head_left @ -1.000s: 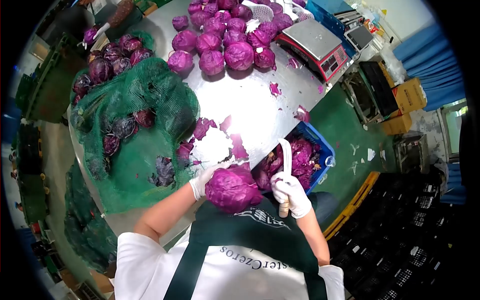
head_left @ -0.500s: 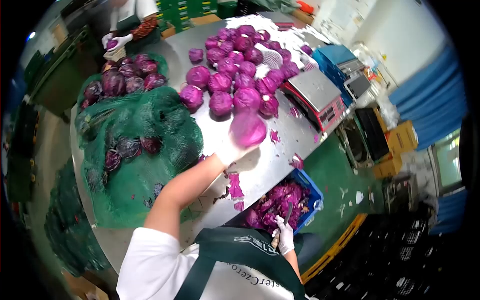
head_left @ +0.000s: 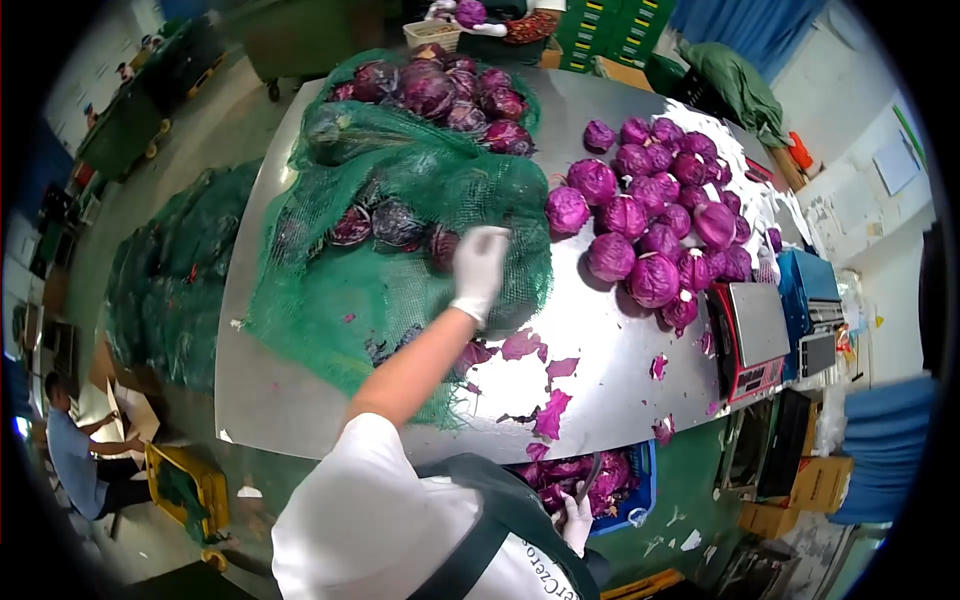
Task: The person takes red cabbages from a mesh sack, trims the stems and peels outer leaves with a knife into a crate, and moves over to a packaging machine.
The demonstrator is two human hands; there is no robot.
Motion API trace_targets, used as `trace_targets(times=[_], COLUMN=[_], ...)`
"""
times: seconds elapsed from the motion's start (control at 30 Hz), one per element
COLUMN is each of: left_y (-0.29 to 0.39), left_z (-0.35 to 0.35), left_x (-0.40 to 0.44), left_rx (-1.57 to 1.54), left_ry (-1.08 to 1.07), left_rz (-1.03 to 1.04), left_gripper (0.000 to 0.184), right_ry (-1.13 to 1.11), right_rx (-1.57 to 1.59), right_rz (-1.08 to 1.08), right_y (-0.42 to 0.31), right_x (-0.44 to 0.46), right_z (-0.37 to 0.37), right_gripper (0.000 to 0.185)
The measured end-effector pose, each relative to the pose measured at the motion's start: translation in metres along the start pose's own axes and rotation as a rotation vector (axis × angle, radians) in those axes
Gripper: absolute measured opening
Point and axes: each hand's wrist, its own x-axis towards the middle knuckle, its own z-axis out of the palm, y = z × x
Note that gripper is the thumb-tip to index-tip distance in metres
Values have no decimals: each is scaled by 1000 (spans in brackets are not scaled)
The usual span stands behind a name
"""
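My left hand, in a white glove, is over the green net bag, close to a dark red cabbage in it. Its fingers are blurred and partly turned away, so their grip does not show clearly. Low in the view, my gloved right hand is closed on a knife with a dark blade. That hand is beside a blue crate full of purple leaves. Peeled red cabbages are heaped on the steel table, right of the net.
Unpeeled cabbages lie at the net's far end. Loose leaves litter the table's near part. A red scale stands at the right edge. Across the table a co-worker's gloved hand is by a cabbage; another person sits at lower left.
My left hand has let go of a peeled cabbage at the heap and moved left over the net bag. The view has turned left. My right hand still holds the knife by the crate.
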Motion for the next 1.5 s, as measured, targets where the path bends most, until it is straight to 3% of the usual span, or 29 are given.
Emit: trace_targets(times=[0.07,0.13,0.2,0.23,0.27,0.43,0.47,0.53,0.67,0.73,0.8,0.87,0.93,0.97,1.0,1.1,1.2,1.27,1.33,1.4,1.47,1.5], left_y=[-38,-46,-52,-74,-50,-43,-57,-102,-13,2,26,66,64,58,53,61,43,30,27,33,37,40], left_z=[-50,-69,-71,-65,-65,-80,-87,-103,-148,-161,-161,-139,-110,-100,-89,-61,-18,7,29,50,70,80], left_x=[29,48,59,67,65,49,35,12,-81,-118,-146,-162,-188,-198,-213,-221,-229,-228,-232,-235,-239,-239], left_rx=[318,681,895,971,949,706,537,-26,-524,-583,-496,-166,-65,-38,-48,620,544,508,419,589,702,692], left_ry=[178,46,-183,-298,-370,-187,-59,-94,-72,-270,-511,-812,-900,-1071,-1156,-1460,-1287,-1321,-1294,-1309,-1352,-1395], left_rz=[17,-51,-46,-132,-261,-328,-242,-183,-716,-742,-828,-547,-745,-765,-575,-95,152,259,87,215,249,262], left_gripper=[27,50,102,124,129,119,106,92,78,81,84,83,86,78,95,108,95,102,108,108,105,104], right_ry=[-81,-192,-359,-400,-439,-356,-308,-189,34,92,31,-111,-177,-94,-15,-43,-73,-20,148,266,347,292], right_rx=[-64,-261,-437,-452,-468,-484,-446,-361,-182,-251,-131,-89,-197,-98,6,73,19,-17,-144,-488,-839,-832], right_rz=[-67,-116,-330,-318,-305,-316,-299,-309,-206,-236,-263,-215,-198,-164,-143,38,85,60,-127,-460,-580,-451], right_y=[-34,-63,-44,-46,-47,-24,-21,-8,8,28,-11,-28,-23,-31,-40,-8,-3,-5,-14,-26,-41,-55], right_x=[5,22,70,80,87,115,114,112,86,87,42,26,31,20,12,40,38,25,8,-3,-15,-22], right_z=[32,65,78,95,111,105,91,61,11,-12,29,52,61,76,85,51,49,57,59,54,45,43], right_gripper=[41,37,37,38,40,47,46,46,43,41,41,43,41,38,35,24,27,43,49,55,53,53])
